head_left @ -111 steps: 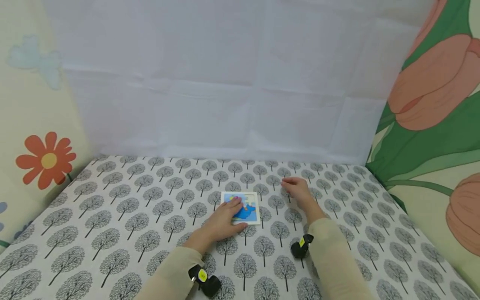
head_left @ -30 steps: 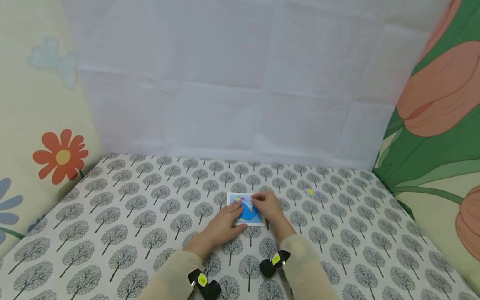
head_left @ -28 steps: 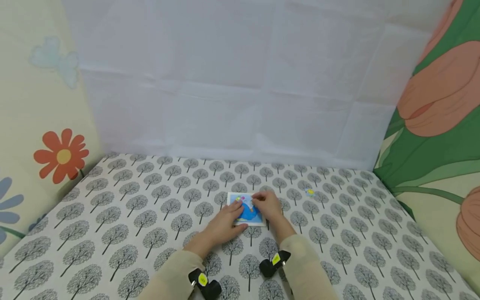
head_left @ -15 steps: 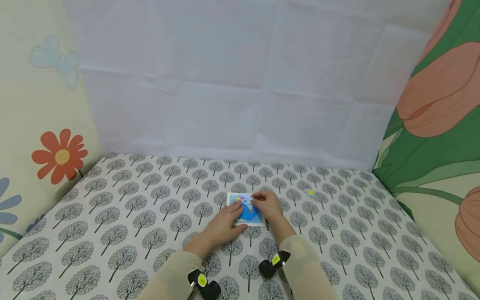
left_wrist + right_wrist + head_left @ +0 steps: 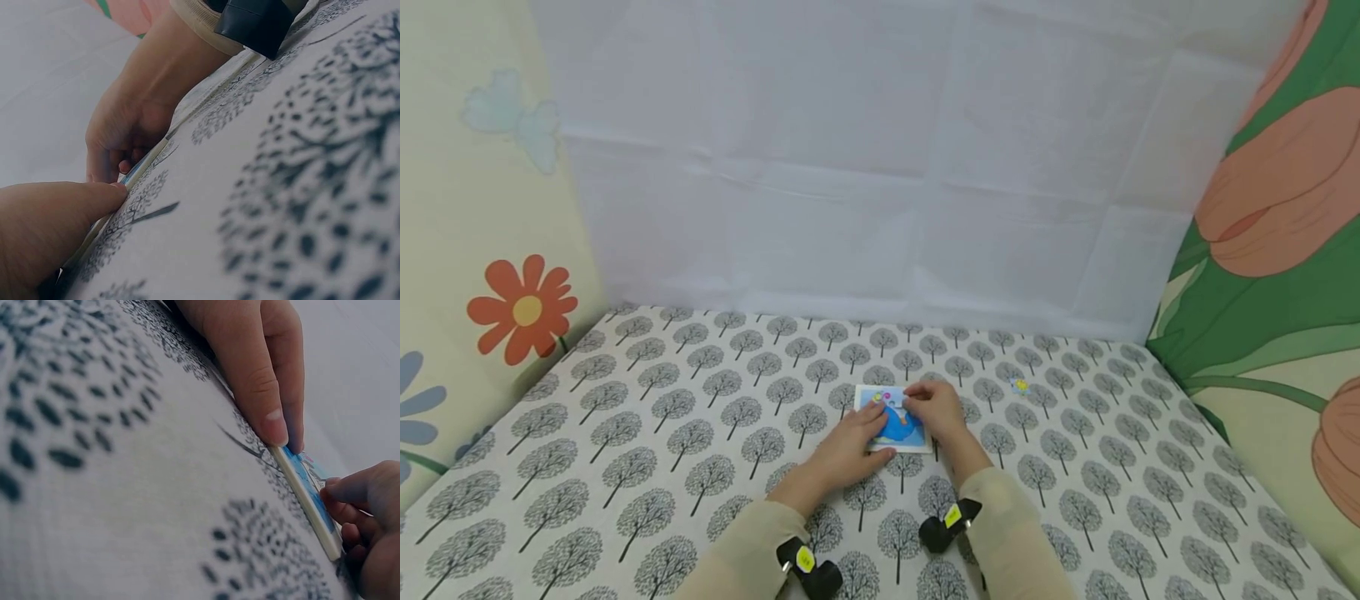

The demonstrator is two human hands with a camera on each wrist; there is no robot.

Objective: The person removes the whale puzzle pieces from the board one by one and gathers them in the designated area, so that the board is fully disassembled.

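One white, tree-printed cloth [image 5: 737,479] lies under a left hand [image 5: 846,444], fingers outstretched, and a right hand [image 5: 938,410], fingertips bunched, grip indiscernible, both at a square, white-bordered blue picture board [image 5: 897,427], a small yellow-and-blue piece [image 5: 1020,386] apart to the right.

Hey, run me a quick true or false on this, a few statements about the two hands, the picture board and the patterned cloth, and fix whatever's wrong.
1. The left hand rests on the picture board. True.
2. The board stands upright. False: it lies flat on the cloth.
3. The right hand is at the board's right side, with its fingers bent. True.
4. Something small and yellow lies to the left of the board. False: the loose piece with yellow on it lies to the right, beyond the right hand.
5. Both arms wear pale sleeves. True.
6. The cloth is plain. False: dark trees are printed all over it.
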